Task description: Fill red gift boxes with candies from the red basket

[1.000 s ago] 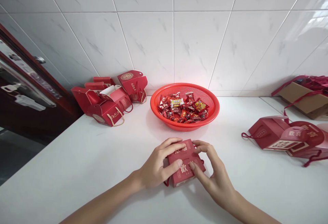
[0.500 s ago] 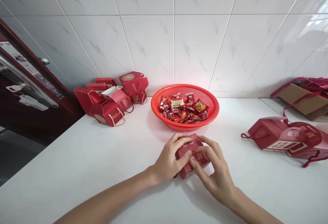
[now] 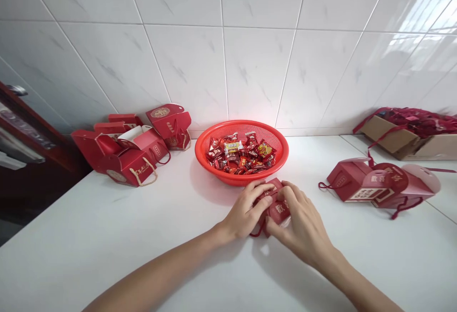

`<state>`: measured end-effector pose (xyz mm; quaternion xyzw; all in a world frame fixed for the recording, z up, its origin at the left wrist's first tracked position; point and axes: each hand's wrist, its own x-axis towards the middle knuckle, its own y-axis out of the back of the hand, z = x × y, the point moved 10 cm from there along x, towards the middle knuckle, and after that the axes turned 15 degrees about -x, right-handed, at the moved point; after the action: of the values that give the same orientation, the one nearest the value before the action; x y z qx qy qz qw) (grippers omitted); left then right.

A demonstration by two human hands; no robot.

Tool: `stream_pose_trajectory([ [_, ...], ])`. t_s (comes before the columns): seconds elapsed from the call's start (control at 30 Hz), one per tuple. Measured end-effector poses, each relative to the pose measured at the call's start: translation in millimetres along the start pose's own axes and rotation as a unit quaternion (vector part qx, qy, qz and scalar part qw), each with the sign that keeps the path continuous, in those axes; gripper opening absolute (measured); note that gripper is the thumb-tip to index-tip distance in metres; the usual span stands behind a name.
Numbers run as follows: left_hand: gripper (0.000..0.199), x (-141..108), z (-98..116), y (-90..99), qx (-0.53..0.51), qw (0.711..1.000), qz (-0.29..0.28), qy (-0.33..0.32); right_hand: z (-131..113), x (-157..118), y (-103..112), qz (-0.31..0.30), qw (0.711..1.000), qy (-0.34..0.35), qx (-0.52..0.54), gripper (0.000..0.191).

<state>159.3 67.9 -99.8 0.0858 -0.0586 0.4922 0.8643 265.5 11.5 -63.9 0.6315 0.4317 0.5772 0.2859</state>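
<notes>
Between my two hands, on the white table just in front of the basket, is a small red box (image 3: 277, 209) with gold characters and a dark red cord at its lower left. My left hand (image 3: 248, 209) grips its left side, fingers over the top. My right hand (image 3: 300, 219) holds the right side, its thumb low at the near edge and its fingers on the top panel. Fingers cover much of the box. Behind it stands a red plastic basket (image 3: 205, 160) holding several wrapped candies (image 3: 233, 148).
Several open red boxes (image 3: 143, 148) with cord handles stand at the left by the wall. More red boxes (image 3: 382, 183) lie at the right, before a cardboard box (image 3: 389, 136) of dark red items. The table (image 3: 171, 217) meets a tiled wall. A dark door frame is far left.
The view has swung to the right, so the surroundings appear farther left. My right hand has closed in round the box's right side, and the box's top panels have shifted.
</notes>
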Motion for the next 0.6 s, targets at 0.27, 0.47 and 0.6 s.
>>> stream_pose_trajectory([
  [0.27, 0.040, 5, -6, 5.6, 0.014, 0.999, 0.001, 0.037, 125, 30, 11, 0.020, 0.980, -0.178, -0.085, 0.026],
  [0.47, 0.032, -1, -24, 15.0, -0.014, 0.998, 0.000, 0.064, 177, 27, 15, 0.048, 0.950, -0.252, -0.177, 0.025],
  [0.6, 0.031, -4, -29, 19.7, -0.023, 0.997, 0.007, 0.076, 151, 25, 19, 0.122, 0.945, -0.190, -0.236, 0.025],
])
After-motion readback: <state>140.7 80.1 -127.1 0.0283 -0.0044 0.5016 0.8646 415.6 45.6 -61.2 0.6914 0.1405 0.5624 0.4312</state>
